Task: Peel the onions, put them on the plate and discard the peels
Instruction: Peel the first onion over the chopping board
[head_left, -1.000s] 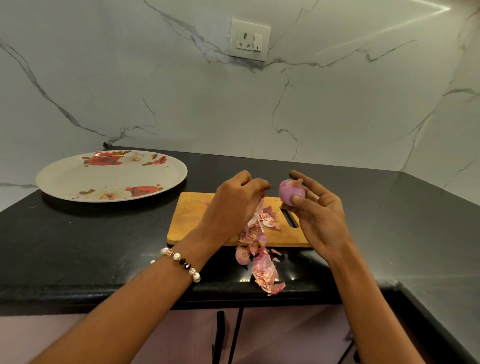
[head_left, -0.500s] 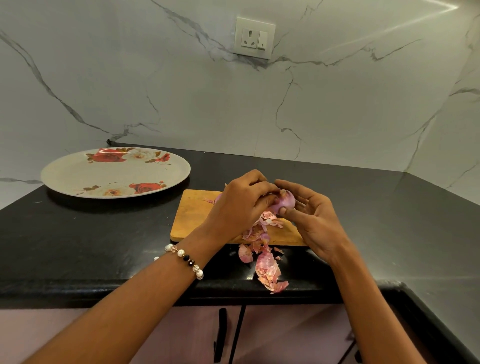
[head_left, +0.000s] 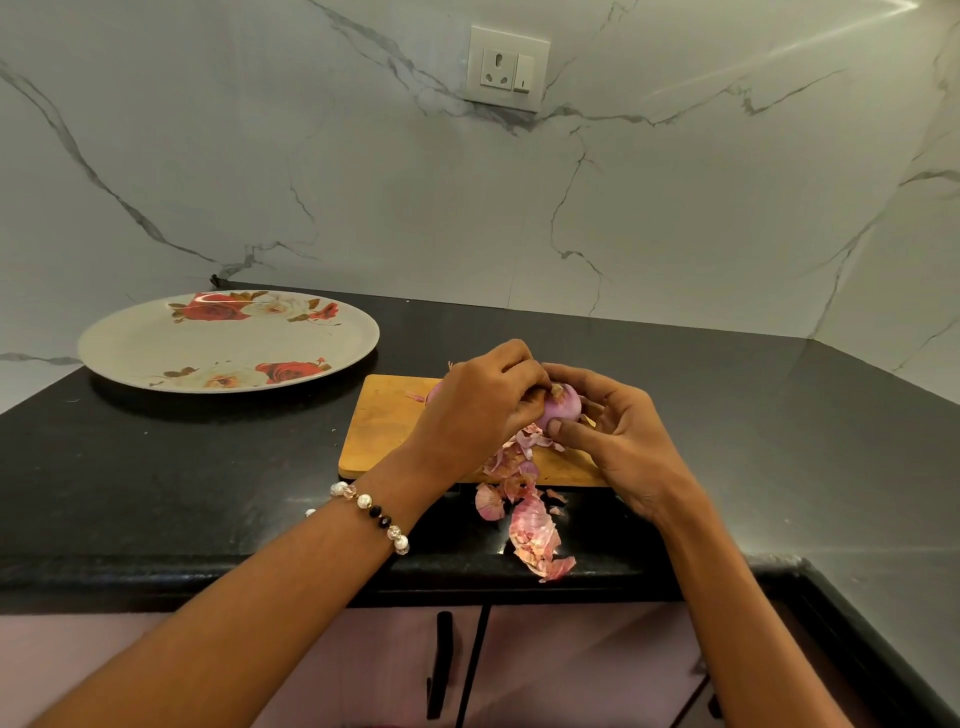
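Observation:
A small pinkish onion is held above the wooden cutting board. My right hand cradles it from the right, thumb and fingers curled round it. My left hand pinches at the onion's top end with its fingertips. A trail of pink onion peels lies from the board's front edge down to the counter's front edge. Part of another onion peeks out behind my left hand. The flowered plate sits bare at the back left.
The black stone counter runs along a marble wall and turns a corner on the right. A wall socket is mounted above. Cabinet doors with dark handles are below the counter edge.
My left hand moved right from beside the onion until its fingertips closed on the onion's top. My right hand lowered the onion slightly toward the board.

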